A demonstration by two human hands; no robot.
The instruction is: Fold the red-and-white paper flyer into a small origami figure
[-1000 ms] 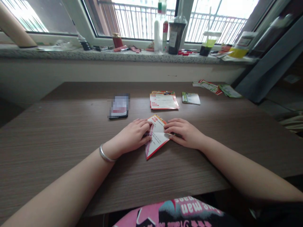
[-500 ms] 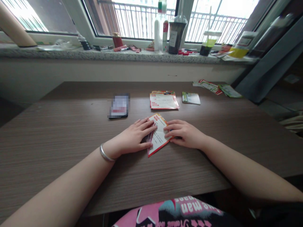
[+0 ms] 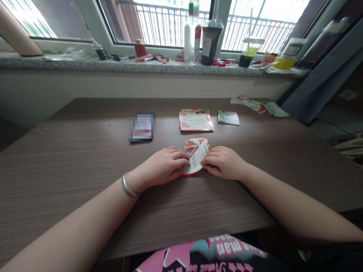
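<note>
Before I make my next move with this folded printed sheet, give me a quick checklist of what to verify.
1. Left hand touching the folded printed sheet: ok, at its left side.
2. Right hand touching it: ok, at its right edge.
3. Sheet lying flat: not ok, it is bent and curved.
4. Firm pinch on both sides: cannot tell, the undersides are hidden.
5. Stack of printed sheets apart from it: ok.
6. Phone clear of both hands: ok.
</note>
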